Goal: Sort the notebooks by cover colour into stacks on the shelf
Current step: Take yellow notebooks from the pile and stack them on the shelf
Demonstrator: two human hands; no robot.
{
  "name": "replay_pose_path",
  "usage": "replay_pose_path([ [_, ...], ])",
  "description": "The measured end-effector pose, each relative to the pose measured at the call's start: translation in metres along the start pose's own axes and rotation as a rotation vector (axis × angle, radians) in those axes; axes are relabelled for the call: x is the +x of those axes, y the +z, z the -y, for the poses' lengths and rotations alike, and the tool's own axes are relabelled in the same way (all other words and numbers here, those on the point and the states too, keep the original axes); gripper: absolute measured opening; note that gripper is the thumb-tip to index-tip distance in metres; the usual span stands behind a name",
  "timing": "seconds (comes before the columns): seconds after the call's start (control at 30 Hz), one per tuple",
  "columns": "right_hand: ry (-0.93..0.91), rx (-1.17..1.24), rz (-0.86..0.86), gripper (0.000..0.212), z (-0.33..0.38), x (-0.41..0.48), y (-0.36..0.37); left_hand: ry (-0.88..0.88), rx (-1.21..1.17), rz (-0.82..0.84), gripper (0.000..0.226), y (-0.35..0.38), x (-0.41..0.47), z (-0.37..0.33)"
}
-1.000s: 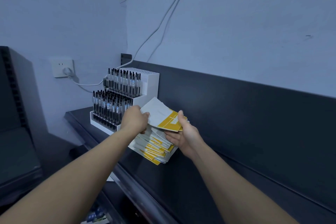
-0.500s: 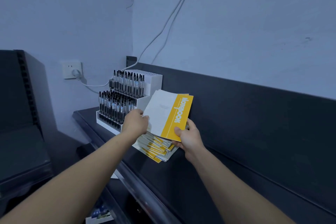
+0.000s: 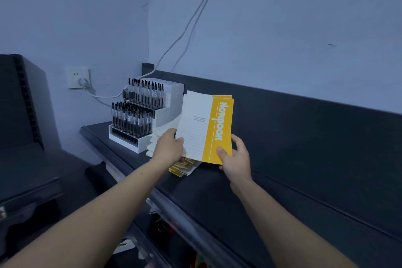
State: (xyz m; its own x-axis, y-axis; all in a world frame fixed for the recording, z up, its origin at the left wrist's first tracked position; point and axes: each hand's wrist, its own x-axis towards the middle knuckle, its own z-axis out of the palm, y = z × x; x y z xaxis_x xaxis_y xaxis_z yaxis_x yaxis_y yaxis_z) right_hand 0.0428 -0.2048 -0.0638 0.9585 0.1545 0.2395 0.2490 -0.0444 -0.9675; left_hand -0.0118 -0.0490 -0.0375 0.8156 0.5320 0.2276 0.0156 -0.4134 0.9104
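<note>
Gripping a thin bundle of white-and-yellow paper notebooks (image 3: 202, 128) by its lower corners, both hands hold it upright above the black shelf (image 3: 239, 193), cover facing the camera. The left hand (image 3: 168, 148) curls round the lower left edge, on the white lined part of the cover. The right hand (image 3: 236, 158) pinches the lower right corner, its thumb pressed on the yellow band that carries the word "Notebook" in white and its other fingers behind. Doubled yellow edges at the top show more than one notebook in the bundle, though how many I cannot tell. Directly beneath it, a fanned stack of similar notebooks (image 3: 185, 167) lies flat on the shelf, with yellow corners showing below the hands and pale edges to the left of the left hand. Just left of that stack stands a white stepped display rack (image 3: 167, 113) filled with upright black pens (image 3: 130, 119). Behind everything runs the shelf's dark back panel (image 3: 304, 137). On the pale wall at far left a white socket (image 3: 78, 78) holds a plug, and a white cable (image 3: 185, 32) climbs the wall.
</note>
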Motion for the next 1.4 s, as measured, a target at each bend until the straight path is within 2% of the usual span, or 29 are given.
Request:
replay_pose_path([
  [0.17, -0.054, -0.085, -0.094, 0.042, 0.002, -0.036, -0.025, 0.100, 0.035, 0.030, 0.017, 0.010, -0.036, -0.009],
  [0.5, -0.048, -0.343, -0.262, 0.052, 0.010, -0.140, -0.097, 0.139, -0.041, 0.227, 0.021, 0.039, -0.135, -0.028],
  [0.8, -0.054, -0.445, -0.391, 0.045, 0.022, -0.222, -0.182, 0.208, -0.072, 0.353, 0.024, 0.085, -0.222, -0.057],
  [1.2, 0.054, -0.609, -0.473, 0.049, 0.022, -0.326, -0.345, 0.248, -0.121, 0.448, 0.024, 0.189, -0.364, -0.109],
  [1.4, 0.098, -0.687, -0.512, 0.047, 0.023, -0.372, -0.429, 0.318, -0.065, 0.477, 0.023, 0.249, -0.430, -0.137],
])
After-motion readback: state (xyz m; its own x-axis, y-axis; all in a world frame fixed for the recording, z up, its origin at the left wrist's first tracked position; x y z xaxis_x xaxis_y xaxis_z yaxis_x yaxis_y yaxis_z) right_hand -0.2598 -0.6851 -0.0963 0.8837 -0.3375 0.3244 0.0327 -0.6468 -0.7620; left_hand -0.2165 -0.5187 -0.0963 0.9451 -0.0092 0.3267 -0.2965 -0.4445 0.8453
